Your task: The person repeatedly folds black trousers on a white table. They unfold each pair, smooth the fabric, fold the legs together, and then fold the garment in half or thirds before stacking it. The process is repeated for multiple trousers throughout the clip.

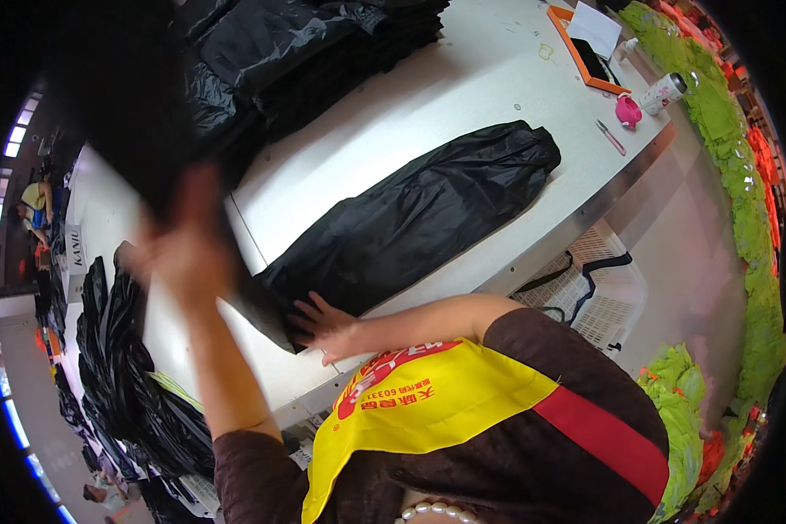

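Note:
A long piece of black, shiny fabric [419, 218] lies folded lengthwise across the white table. On its near left end rests my right hand [327, 330], pressed flat with the fingers apart. My left hand [186, 253] is raised at the left and smeared by motion. It appears closed on a dark fabric piece [131, 113] that rises, blurred, into the upper left corner. Part of this dark cloth hangs beside my left hand toward the near end of the folded piece. Where one cloth ends and the other begins is hard to see.
Stacked black fabric [314, 52] fills the table's far side. More black cloth [118, 349] drapes over the left edge. An orange tray [585, 52], a bottle [664, 93], a pink object [628, 112] and a small pen-like tool [610, 137] lie far right. A white basket [585, 288] stands below the table edge.

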Available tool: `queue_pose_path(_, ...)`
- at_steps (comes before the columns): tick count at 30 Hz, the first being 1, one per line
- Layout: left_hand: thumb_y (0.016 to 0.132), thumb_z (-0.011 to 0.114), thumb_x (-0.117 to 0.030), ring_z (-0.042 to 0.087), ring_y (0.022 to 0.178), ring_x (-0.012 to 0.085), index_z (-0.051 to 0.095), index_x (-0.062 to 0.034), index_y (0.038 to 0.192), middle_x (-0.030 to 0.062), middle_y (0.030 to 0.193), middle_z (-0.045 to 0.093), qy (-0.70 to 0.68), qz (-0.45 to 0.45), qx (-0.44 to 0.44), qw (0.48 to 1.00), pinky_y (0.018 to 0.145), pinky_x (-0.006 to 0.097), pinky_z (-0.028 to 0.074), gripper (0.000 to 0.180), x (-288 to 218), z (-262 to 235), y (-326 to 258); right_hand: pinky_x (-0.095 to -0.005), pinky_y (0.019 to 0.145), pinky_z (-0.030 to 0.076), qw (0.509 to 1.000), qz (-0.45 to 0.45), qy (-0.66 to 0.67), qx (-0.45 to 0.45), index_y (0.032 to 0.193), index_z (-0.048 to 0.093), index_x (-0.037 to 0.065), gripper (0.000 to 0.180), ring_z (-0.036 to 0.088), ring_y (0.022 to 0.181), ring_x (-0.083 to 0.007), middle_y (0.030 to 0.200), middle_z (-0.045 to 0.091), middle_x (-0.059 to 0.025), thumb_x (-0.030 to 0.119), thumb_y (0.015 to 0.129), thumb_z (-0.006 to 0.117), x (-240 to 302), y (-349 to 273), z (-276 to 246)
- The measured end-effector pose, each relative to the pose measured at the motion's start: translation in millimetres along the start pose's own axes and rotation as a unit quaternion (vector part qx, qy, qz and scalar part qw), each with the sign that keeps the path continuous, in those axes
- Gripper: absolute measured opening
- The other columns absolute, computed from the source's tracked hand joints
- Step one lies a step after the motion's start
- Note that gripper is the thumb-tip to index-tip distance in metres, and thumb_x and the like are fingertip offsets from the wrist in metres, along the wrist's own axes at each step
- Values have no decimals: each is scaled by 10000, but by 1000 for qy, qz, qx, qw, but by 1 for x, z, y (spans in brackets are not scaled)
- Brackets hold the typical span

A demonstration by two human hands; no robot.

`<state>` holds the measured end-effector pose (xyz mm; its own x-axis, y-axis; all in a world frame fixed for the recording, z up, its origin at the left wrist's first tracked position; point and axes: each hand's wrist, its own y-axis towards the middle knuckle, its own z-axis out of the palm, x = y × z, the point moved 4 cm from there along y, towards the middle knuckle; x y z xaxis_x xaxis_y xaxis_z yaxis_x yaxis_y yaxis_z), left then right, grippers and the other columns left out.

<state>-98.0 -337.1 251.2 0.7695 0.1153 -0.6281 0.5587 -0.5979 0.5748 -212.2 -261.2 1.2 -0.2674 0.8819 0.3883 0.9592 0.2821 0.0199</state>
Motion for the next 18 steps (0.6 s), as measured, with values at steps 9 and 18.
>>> queue_pose_path(9, 747, 527, -36, 525, 741, 294, 499, -133, 1240, 120, 787, 480, -39, 175, 345, 921, 663, 395, 459, 504, -40, 319, -153, -482, 995, 261, 976, 9, 204, -75, 1227, 479, 72, 575, 385, 1212, -335, 1275, 440, -201, 385, 755, 575, -17, -68, -2)
queue_pose_path(18, 756, 629, -107, 452, 1154, 314, 486, -71, 1237, 157, 1228, 477, 29, 226, 367, 902, 974, 471, 341, 503, 1, 196, -152, -418, 757, 492, 933, 16, 273, 235, 967, 654, 70, 323, 617, 902, -315, 997, 628, -174, 300, 828, 475, -35, -109, -75)
